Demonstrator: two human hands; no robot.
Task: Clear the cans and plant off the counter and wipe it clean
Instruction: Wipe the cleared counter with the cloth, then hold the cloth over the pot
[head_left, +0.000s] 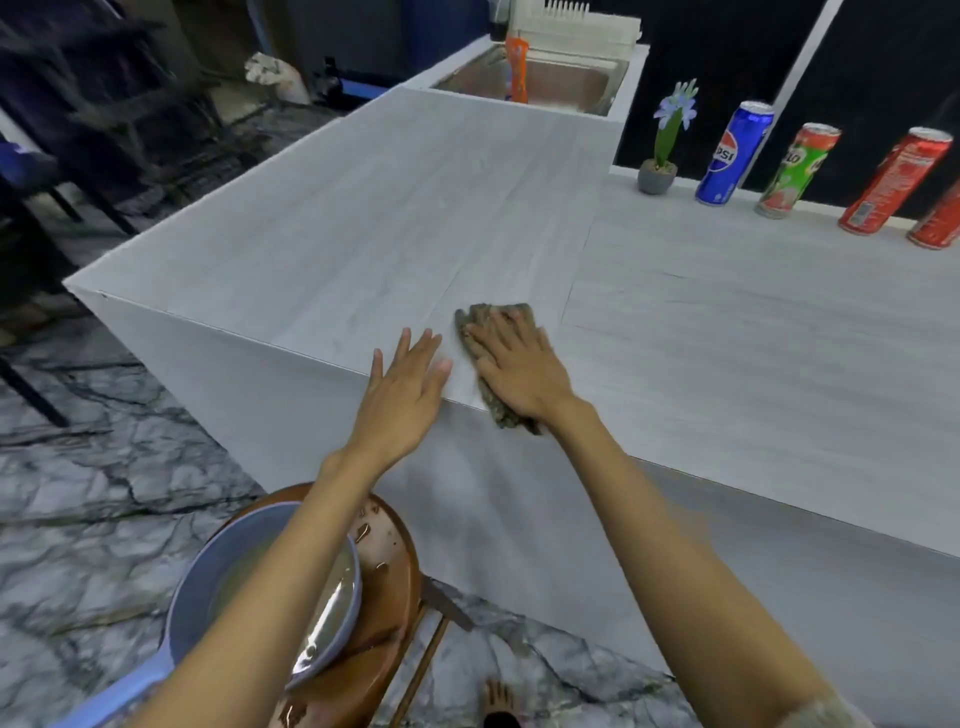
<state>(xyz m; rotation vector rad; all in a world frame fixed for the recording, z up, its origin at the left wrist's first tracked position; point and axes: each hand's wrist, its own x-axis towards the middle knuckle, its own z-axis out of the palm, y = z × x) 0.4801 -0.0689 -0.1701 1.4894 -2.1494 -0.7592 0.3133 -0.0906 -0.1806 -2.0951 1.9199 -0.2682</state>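
Observation:
My right hand (511, 364) lies flat with straight fingers on a grey-brown cloth (470, 325), pressing it onto the pale grey counter (395, 218) near its front edge. My left hand (402, 395) is open beside it, fingers spread over the counter's edge, apart from the cloth. Along the back right of the counter stand a small potted plant (662, 156) with pale blue flowers, a blue Pepsi can (732, 153), a green Milo can (795, 171), a red can (893, 182) and part of another red can (937, 221).
A steel sink (545, 78) with an orange bottle (517, 67) and a white dish rack (571, 26) lies at the far end. Below me a blue basin (187, 592) of cloudy water sits on a brown wooden stool (395, 561). The floor is marbled tile.

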